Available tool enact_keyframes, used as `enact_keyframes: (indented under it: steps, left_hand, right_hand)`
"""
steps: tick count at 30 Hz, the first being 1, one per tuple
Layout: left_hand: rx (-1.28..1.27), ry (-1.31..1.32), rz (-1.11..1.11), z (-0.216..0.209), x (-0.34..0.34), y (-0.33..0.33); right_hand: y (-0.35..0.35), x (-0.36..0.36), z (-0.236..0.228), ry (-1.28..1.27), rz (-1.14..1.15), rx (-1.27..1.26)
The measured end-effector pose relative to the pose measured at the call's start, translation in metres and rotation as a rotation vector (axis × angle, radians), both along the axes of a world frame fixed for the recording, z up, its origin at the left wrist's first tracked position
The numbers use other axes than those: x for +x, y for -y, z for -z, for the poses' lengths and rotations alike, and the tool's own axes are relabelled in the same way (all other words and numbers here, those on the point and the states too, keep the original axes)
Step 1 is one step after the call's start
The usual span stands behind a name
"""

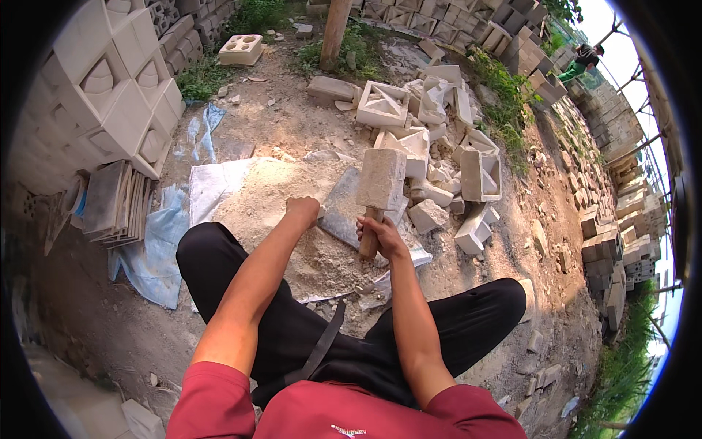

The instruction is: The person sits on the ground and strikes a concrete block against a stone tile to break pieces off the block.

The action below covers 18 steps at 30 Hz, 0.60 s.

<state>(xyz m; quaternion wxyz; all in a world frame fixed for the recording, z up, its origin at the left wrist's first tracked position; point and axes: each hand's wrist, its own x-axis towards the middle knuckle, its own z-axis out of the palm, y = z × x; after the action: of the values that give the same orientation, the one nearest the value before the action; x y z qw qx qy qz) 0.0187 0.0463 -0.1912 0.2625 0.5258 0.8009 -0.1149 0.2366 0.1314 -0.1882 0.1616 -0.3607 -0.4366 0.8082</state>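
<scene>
Pale patterned blocks (pixel 121 91) stacked high at left. Thin boards (pixel 117 201) bundled together beneath, crumpled blue plastic sheet (pixel 162 252) spread beside them over bare ground (pixel 95 300). Pale block with round holes (pixel 240 51) set farther back, edged by green plants (pixel 203 79). Wooden post (pixel 336 33) planted upright. Grey blocks (pixel 603 252) piled along right; distant person (pixel 586 55) in green trousers (pixel 572 71) seen upper right.

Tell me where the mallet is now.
In the head view, the mallet is just right of centre, held in the right hand beside the grey slab.
</scene>
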Motion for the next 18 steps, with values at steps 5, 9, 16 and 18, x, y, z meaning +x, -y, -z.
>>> enact_keyframes:
  steps: [5, 9, 16, 18]
  left_hand:
    - [-0.007, 0.003, -0.013, 0.006, -0.006, -0.004]
    - [0.038, -0.034, 0.042, 0.007, 0.003, -0.012]
    - [0.037, -0.039, 0.030, -0.003, 0.001, -0.014]
    - [0.024, -0.053, 0.028, 0.000, 0.000, -0.010]
  right_hand:
    - [-0.013, -0.001, 0.026, 0.591, 0.191, 0.502]
    - [-0.013, 0.003, 0.074, 0.614, 0.329, 0.744]
    - [-0.019, 0.004, 0.104, 0.934, -0.089, 0.973]
    - [-0.018, -0.004, 0.091, 0.821, -0.052, 0.812]
